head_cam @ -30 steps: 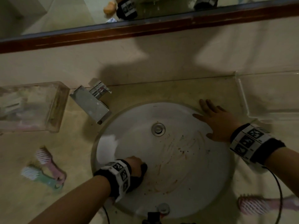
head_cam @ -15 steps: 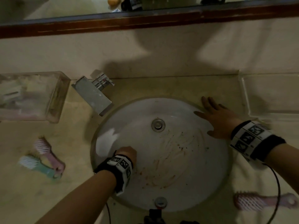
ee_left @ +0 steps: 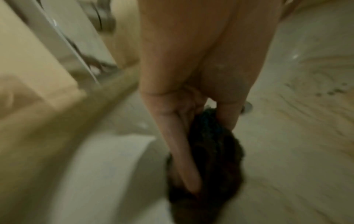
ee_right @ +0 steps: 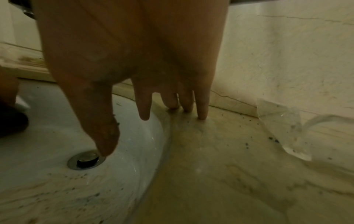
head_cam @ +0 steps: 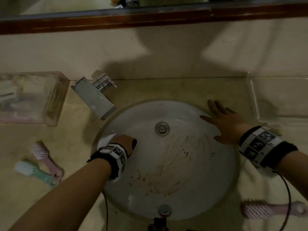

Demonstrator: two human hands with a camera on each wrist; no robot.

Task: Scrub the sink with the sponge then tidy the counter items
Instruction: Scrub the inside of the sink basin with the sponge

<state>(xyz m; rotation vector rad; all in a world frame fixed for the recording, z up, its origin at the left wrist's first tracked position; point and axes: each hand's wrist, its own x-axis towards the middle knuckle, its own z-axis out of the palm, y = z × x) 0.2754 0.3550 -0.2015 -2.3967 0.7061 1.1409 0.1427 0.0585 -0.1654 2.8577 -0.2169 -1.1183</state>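
Observation:
The round white sink [head_cam: 191, 194] is smeared with reddish streaks and specks around its drain [head_cam: 162, 128]. My left hand [head_cam: 124, 143] is inside the basin at its left side and grips a dark sponge [ee_left: 214, 153], pressed against the bowl; in the head view only the sponge's dark edge [head_cam: 134, 142] shows past the knuckles. My right hand [head_cam: 224, 121] lies flat with fingers spread on the sink's right rim and the counter; its fingertips [ee_right: 203, 115] touch the beige stone and the thumb hangs over the drain [ee_right: 86, 159].
A chrome faucet [head_cam: 94, 97] juts over the sink's upper left. On the counter lie a pink brush [head_cam: 45, 157] and a green brush [head_cam: 33, 172] at left, another pink brush [head_cam: 270, 210] at lower right. Clear boxes stand at far left [head_cam: 30, 97] and right [head_cam: 280, 100].
My left hand with the sponge has moved from the sink's near side up along the left wall toward the faucet. The right hand stays planted on the rim.

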